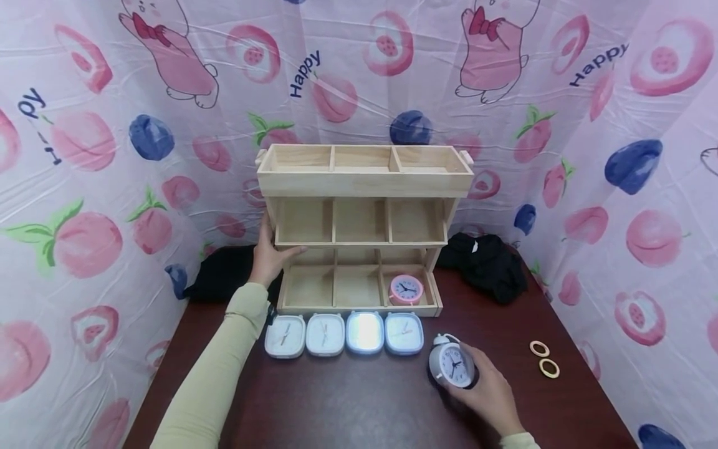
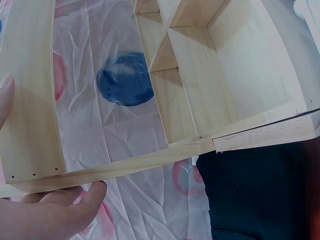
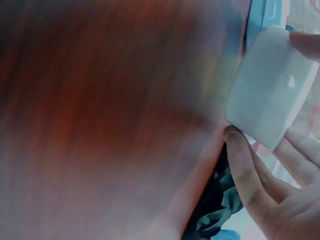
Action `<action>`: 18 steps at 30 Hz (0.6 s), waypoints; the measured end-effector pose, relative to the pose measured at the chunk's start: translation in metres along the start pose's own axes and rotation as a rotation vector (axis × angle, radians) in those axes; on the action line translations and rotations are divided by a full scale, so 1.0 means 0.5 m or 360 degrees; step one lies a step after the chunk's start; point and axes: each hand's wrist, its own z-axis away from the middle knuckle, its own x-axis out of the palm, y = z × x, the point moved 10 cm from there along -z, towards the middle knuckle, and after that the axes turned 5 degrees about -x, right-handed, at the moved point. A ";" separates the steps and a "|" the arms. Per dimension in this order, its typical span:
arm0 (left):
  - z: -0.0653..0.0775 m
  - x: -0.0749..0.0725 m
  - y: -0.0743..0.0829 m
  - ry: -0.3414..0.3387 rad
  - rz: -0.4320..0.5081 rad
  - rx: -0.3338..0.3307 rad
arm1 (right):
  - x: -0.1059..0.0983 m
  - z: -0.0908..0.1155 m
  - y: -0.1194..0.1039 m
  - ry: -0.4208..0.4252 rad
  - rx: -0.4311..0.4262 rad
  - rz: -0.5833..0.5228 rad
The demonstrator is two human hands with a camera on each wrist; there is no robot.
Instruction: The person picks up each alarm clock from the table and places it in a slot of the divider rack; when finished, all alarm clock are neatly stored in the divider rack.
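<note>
I am seeing the dark red surface (image 1: 359, 399) carrying a wooden organizer (image 1: 361, 181) with three tiers of compartments, standing at the far side. My left hand (image 1: 269, 252) is resting with relaxed fingers against its left wall, steadying it. In front of the organizer four square clocks (image 1: 344, 334) are lying in a row. My right hand (image 1: 488, 390) is gripping the white alarm clock (image 1: 452, 363), upright, at the right front. The organizer is lying forward and left of this clock, and a pink alarm clock (image 1: 406, 289) is occupying the bottom right compartment.
</note>
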 end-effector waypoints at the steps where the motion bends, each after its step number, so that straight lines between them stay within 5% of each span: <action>1: 0.000 -0.001 -0.001 0.0002 0.0001 -0.0006 | -0.002 -0.004 -0.007 0.0030 -0.0012 -0.0011; 9: -0.012 0.004 0.008 -0.0008 0.0024 0.0034 | -0.001 -0.098 -0.093 0.0130 -0.0165 -0.0101; 18: -0.004 0.000 0.001 0.0003 -0.0027 -0.0006 | 0.080 -0.253 -0.222 0.0004 -0.0334 -0.0270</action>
